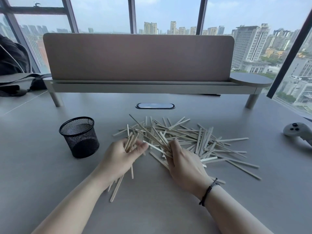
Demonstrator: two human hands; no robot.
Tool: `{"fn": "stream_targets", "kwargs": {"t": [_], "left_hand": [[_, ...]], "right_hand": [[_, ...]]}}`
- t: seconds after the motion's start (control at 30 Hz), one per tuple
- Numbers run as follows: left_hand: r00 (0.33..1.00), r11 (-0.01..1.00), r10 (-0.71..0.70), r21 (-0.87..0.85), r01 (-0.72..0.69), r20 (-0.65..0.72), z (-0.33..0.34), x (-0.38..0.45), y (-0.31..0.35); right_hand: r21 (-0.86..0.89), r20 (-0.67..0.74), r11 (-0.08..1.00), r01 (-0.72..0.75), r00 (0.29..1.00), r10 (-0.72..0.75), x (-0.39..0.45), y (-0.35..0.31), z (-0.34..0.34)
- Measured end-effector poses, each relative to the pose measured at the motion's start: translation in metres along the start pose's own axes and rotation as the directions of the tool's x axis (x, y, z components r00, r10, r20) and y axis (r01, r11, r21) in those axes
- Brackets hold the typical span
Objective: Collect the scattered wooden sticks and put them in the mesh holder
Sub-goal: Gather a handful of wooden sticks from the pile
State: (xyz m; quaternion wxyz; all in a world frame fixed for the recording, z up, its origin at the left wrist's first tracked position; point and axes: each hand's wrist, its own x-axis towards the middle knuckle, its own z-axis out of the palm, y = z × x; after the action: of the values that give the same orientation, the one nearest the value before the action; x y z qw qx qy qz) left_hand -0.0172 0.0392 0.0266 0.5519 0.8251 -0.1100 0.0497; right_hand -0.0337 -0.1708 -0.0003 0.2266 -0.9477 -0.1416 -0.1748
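Note:
Several pale wooden sticks (199, 139) lie in a loose heap across the middle of the grey table (152, 208). My left hand (119, 157) grips a bundle of sticks at the heap's left edge, their ends poking out above and below the fist. My right hand (184, 162) curls its fingers round another bunch of sticks at the heap's near side. The black mesh holder (79, 137) stands upright to the left of my left hand, apart from it; no sticks show inside it.
A desk divider on a raised shelf (138, 59) runs along the back. A cable port (155, 105) sits behind the heap. A grey game controller (298, 130) lies at the right edge. A black bag (20, 85) rests at the far left.

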Motion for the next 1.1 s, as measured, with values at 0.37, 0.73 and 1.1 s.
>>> {"fn": "stream_targets", "kwargs": {"t": [0.37,0.73,1.1], "left_hand": [[0.999,0.94,-0.031,-0.34,0.042,0.037,0.021,0.002,-0.013],[0.995,0.921,0.042,-0.383,-0.074,-0.093,0.027,0.002,-0.012],[0.993,0.944,0.073,-0.315,-0.097,-0.087,0.011,0.0,-0.002]], "right_hand": [[-0.002,-0.003,0.998,0.062,0.998,-0.062,-0.002,-0.014,0.001],[0.105,-0.067,0.989,0.104,0.993,-0.097,-0.002,-0.017,-0.001],[0.159,-0.035,0.984,-0.085,0.995,0.092,0.021,-0.03,-0.009]]}}
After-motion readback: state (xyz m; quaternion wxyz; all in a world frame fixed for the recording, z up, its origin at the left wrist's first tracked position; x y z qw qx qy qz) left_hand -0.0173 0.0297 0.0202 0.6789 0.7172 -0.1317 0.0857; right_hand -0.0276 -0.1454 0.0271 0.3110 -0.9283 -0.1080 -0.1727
